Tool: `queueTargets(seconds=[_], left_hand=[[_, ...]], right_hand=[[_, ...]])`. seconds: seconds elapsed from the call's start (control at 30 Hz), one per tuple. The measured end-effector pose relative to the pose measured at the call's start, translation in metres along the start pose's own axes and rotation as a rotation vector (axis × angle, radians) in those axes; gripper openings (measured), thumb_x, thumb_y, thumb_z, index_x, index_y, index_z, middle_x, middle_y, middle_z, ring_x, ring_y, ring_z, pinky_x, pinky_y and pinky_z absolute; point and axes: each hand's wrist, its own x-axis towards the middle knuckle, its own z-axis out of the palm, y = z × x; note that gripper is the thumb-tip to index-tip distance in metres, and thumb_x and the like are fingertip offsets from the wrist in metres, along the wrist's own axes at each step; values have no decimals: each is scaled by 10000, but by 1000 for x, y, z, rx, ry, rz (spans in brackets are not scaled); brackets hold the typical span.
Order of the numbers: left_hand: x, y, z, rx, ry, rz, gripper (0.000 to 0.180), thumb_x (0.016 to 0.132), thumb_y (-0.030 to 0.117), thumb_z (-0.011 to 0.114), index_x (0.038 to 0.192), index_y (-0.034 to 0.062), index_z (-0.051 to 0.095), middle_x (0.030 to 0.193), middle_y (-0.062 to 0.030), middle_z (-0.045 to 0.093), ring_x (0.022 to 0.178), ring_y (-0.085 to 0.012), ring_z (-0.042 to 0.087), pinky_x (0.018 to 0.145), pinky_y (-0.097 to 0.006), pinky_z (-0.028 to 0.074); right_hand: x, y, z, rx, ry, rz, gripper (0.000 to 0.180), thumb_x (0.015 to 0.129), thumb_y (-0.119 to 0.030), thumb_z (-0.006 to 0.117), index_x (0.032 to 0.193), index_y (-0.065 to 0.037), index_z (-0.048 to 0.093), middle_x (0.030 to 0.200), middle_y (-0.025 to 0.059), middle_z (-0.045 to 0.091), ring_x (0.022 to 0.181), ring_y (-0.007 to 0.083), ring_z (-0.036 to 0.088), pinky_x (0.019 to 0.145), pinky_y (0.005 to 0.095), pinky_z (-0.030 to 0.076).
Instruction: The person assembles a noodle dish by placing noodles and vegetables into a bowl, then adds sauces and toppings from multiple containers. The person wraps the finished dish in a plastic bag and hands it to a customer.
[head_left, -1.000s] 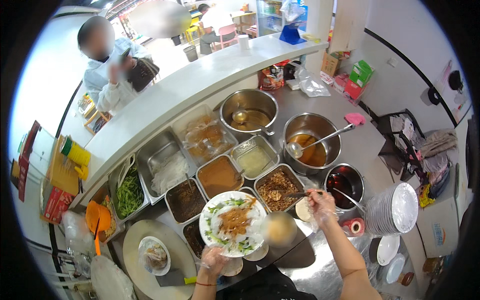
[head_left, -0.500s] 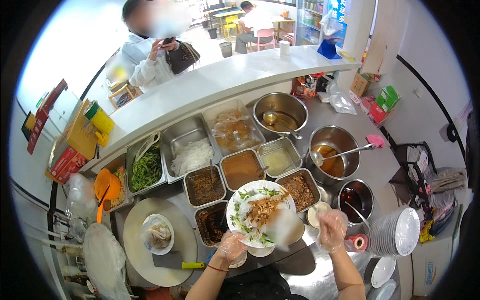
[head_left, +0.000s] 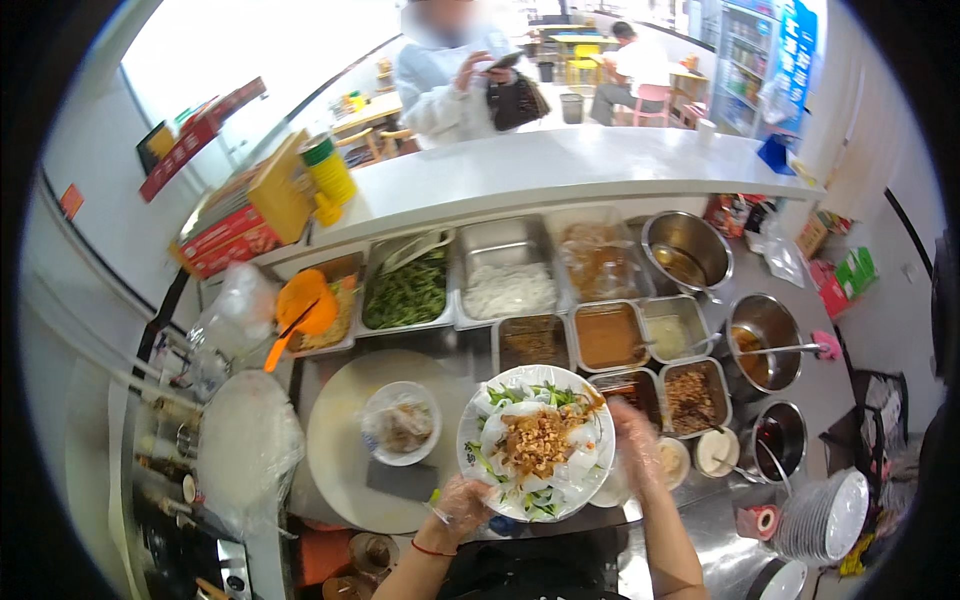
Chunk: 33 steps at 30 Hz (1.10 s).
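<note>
Taking the plate (head_left: 465, 440) as our landmark, we find the left hand (head_left: 465, 502) gripping its near left edge; the right hand (head_left: 640, 445) is by its right edge, too blurred for us to tell whether it is open, closed or touching. The plate bears greens (head_left: 497, 393), white noodles (head_left: 582, 462), brown sauce (head_left: 570, 420) and chopped nuts (head_left: 540, 445) (the nuts lie uppermost, near the middle). We judge the filling well advanced, these layers being in place; whether anything is left to add, we cannot establish. The plate is round, so we record no long axis; its food side faces up. Left of the plate, we note a bowl (head_left: 432, 412) over a round board (head_left: 340, 460); beyond the plate, a steel tray (head_left: 503, 243) of noodles, then the white counter (head_left: 560, 160).
</note>
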Motion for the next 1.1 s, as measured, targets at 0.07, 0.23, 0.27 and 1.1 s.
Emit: queueTargets(seconds=[0.07, 0.23, 0.27, 1.1], left_hand=[[-27, 16, -20, -10, 61, 116, 637, 659, -70, 537, 1277, -34, 390, 1180, -180, 551, 1054, -311, 576, 903, -440, 490], [-91, 68, -94, -33, 159, 146, 519, 697, -84, 524, 1205, -3, 462, 1099, -129, 588, 983, -280, 596, 861, -393, 514], [-105, 82, -108, -31, 165, 147, 517, 695, -75, 522, 1204, -4, 463, 1101, -131, 588, 992, -287, 593, 871, -399, 509], [-155, 171, -352, -56, 384, 163, 537, 700, -71, 425, 1235, -26, 425, 1159, -156, 542, 1014, -295, 577, 825, -428, 521]], right_hand=[[-12, -7, 92, 641, -151, 715, 590, 862, -486, 533, 1250, -45, 480, 1236, 141, 536, 1132, 261, 519, 923, 412, 461], [-4, 56, 202, 697, -161, 782, 418, 853, -285, 551, 1137, 23, 556, 1060, 193, 620, 935, 311, 626, 815, 467, 530], [12, 80, 213, 656, -236, 860, 418, 835, -269, 567, 1108, 47, 563, 1054, 208, 618, 921, 320, 629, 809, 465, 535], [54, 162, 452, -711, -918, 49, 152, 850, -38, 550, 966, 7, 637, 1003, 87, 664, 938, 157, 600, 852, 287, 465]])
